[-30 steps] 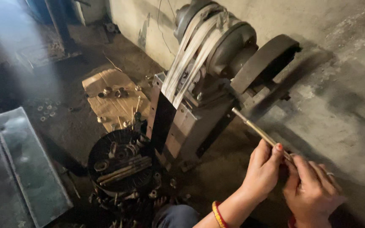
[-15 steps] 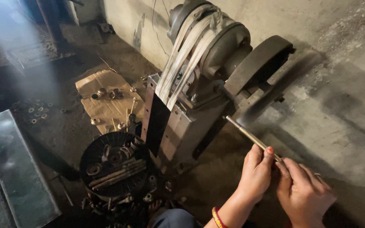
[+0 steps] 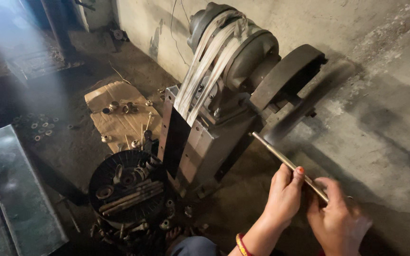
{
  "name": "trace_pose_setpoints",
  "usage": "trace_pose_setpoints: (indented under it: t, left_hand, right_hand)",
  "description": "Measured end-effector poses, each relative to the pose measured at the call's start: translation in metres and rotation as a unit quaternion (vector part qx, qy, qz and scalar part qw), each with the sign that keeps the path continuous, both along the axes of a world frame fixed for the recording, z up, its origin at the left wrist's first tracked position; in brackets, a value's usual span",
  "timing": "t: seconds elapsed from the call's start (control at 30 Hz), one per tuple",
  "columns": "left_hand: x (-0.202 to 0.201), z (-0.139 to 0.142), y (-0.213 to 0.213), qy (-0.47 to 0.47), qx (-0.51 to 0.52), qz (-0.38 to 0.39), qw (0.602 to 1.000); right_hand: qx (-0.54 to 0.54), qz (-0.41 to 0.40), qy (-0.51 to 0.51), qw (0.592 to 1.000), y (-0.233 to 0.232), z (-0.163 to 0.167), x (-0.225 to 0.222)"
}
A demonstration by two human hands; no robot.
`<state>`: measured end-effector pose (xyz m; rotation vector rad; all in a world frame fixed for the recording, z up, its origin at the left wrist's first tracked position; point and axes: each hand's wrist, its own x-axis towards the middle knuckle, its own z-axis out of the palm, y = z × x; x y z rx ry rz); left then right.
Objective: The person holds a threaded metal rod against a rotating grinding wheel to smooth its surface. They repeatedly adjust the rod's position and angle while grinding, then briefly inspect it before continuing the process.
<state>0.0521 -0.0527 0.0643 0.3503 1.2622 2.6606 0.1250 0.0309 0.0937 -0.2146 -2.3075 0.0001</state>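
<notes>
Metal rod (image 3: pixel 288 165) held in both hands: left hand (image 3: pixel 284 195) grasps its middle, right hand (image 3: pixel 336 219) grips the near end; far tip points toward the belt-driven grinder (image 3: pixel 233 90).

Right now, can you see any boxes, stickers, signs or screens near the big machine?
No stickers, signs or screens show.
Flattened cardboard sheet: lies on the dirt floor left of the grinding machine, brown, roughly rectangular, small metal parts scattered on it.
</notes>
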Motion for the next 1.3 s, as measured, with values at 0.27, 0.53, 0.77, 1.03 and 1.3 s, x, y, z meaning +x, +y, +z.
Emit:
trace_pose_setpoints:
  t: [0.27,0.53,0.77,1.03,1.3]
  left_hand:
    - [-0.001,-0.002,0.000,-0.006,-0.013,0.011,1.000]
    - [0.004,0.002,-0.003,0.031,-0.034,0.035,0.998]
    - [0.001,-0.003,0.001,-0.007,-0.026,0.025,0.999]
    - [-0.002,-0.010,0.007,-0.010,-0.066,0.052,0.996]
    - [-0.001,-0.007,0.006,-0.007,-0.089,0.057,0.994]
  right_hand:
    - [0.053,0.034,0.007,0.998,0.012,-0.012,-0.002]
    - [0.027,0.044,0.020,0.998,0.012,-0.011,0.002]
    - [0.052,0.075,0.037,0.995,0.009,-0.010,-0.001]
    - [0.028,0.060,0.013,0.998,0.008,-0.009,-0.003]
    - [0.011,0.068,-0.011,0.998,0.014,-0.008,-0.003]
